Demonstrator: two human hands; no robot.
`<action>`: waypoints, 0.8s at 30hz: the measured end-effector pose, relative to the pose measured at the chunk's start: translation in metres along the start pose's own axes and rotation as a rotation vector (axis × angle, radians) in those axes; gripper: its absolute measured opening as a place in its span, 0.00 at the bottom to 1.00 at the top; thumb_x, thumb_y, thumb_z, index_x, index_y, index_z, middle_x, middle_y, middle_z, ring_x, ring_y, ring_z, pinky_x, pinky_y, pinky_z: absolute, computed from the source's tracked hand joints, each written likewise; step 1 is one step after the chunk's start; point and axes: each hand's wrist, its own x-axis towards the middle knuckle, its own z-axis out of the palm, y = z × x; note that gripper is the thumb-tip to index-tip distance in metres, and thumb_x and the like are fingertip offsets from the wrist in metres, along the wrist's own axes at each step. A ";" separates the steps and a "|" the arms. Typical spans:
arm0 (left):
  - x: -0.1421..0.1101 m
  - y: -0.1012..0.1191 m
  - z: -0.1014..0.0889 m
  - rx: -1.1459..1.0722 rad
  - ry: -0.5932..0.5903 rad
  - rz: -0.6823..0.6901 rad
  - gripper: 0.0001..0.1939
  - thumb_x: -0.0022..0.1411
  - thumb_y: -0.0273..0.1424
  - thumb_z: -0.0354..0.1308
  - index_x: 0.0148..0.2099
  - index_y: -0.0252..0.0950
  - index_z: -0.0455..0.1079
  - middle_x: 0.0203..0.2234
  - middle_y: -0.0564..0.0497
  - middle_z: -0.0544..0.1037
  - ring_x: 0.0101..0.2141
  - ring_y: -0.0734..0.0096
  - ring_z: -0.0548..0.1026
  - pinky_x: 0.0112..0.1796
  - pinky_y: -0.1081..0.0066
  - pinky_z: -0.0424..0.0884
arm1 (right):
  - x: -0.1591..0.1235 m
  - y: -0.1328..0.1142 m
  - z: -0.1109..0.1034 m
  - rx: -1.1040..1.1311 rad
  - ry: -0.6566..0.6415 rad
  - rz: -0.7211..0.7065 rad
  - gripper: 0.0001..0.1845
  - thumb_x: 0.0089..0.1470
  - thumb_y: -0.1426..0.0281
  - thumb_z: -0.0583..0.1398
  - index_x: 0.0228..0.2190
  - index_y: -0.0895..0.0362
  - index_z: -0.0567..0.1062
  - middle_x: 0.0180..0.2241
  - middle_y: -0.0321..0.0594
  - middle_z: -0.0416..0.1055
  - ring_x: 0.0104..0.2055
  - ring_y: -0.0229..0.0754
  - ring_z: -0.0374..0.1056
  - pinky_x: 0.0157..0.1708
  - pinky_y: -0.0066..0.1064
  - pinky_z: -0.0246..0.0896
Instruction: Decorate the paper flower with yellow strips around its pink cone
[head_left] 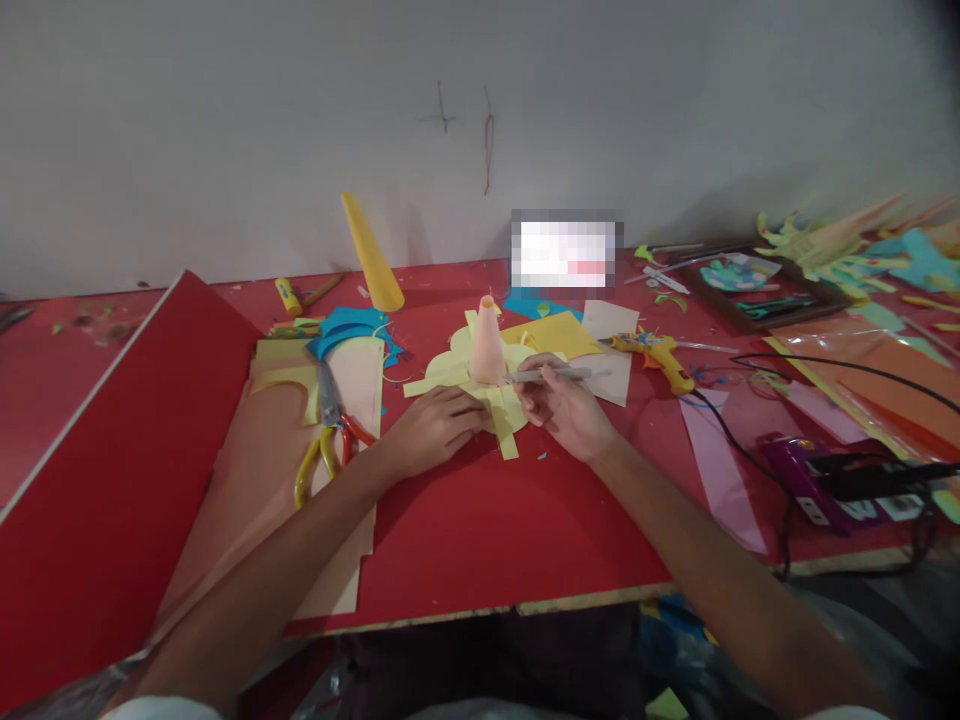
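A pale peach paper cone [487, 345], narrow end up, stands on a pale yellow paper flower [448, 368] with rounded petals and straight strips. My left hand [439, 430] rests at the flower's near left side, its bent fingers closed on the paper near the cone's base. My right hand [562, 405] grips a slim grey pen [564, 374], held almost level. The pen's left end is close to the foot of the cone; whether it touches cannot be made out. My fingers hide part of the flower.
Scissors [328, 405] with red and yellow handles lie on paper sheets [300, 580] at left. A yellow cone [375, 260] stands behind. A yellow glue gun [660, 358], its black cable, a purple box [817, 485] and a dark tray [772, 318] are at right. A red board [135, 440] leans at left.
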 end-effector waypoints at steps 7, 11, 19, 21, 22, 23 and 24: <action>0.002 0.008 -0.009 -0.041 0.194 -0.163 0.13 0.75 0.30 0.46 0.49 0.35 0.71 0.44 0.43 0.80 0.42 0.64 0.77 0.43 0.65 0.72 | -0.002 0.005 0.006 -0.119 -0.095 0.044 0.16 0.57 0.55 0.67 0.39 0.54 0.77 0.33 0.37 0.73 0.27 0.34 0.64 0.20 0.24 0.58; 0.004 0.011 -0.010 -0.018 0.178 -0.152 0.12 0.75 0.29 0.44 0.48 0.34 0.69 0.42 0.43 0.79 0.41 0.63 0.77 0.42 0.65 0.71 | -0.001 0.009 0.009 -0.150 -0.143 0.079 0.16 0.57 0.55 0.67 0.40 0.54 0.77 0.34 0.38 0.75 0.28 0.34 0.66 0.21 0.23 0.60; 0.001 0.010 -0.006 0.080 0.140 -0.131 0.10 0.72 0.26 0.44 0.39 0.36 0.65 0.31 0.49 0.74 0.32 0.68 0.72 0.33 0.69 0.66 | -0.001 0.014 0.008 -0.156 -0.159 0.090 0.16 0.58 0.56 0.66 0.40 0.54 0.78 0.35 0.39 0.76 0.29 0.34 0.67 0.21 0.23 0.62; 0.001 0.010 -0.006 0.094 0.151 -0.126 0.09 0.70 0.25 0.45 0.38 0.37 0.64 0.30 0.51 0.74 0.30 0.69 0.71 0.32 0.70 0.64 | -0.001 0.014 0.008 -0.154 -0.169 0.090 0.16 0.59 0.56 0.66 0.42 0.54 0.78 0.35 0.39 0.76 0.29 0.34 0.67 0.22 0.23 0.62; 0.001 0.010 -0.006 0.094 0.155 -0.125 0.09 0.69 0.24 0.45 0.37 0.37 0.64 0.30 0.51 0.74 0.29 0.70 0.70 0.31 0.70 0.63 | -0.001 0.014 0.008 -0.154 -0.175 0.090 0.16 0.59 0.56 0.66 0.42 0.54 0.79 0.35 0.39 0.77 0.29 0.34 0.68 0.22 0.23 0.62; 0.001 0.010 -0.006 0.088 0.159 -0.125 0.09 0.68 0.23 0.46 0.37 0.37 0.64 0.29 0.52 0.74 0.28 0.71 0.70 0.30 0.70 0.63 | -0.001 0.015 0.008 -0.152 -0.182 0.089 0.17 0.60 0.55 0.65 0.43 0.54 0.79 0.35 0.40 0.77 0.29 0.34 0.68 0.22 0.24 0.63; 0.001 0.010 -0.006 0.080 0.167 -0.126 0.09 0.67 0.22 0.46 0.36 0.37 0.64 0.28 0.52 0.74 0.28 0.72 0.69 0.30 0.71 0.62 | -0.001 0.015 0.008 -0.150 -0.187 0.088 0.17 0.60 0.55 0.65 0.44 0.54 0.79 0.36 0.40 0.78 0.29 0.34 0.68 0.23 0.24 0.63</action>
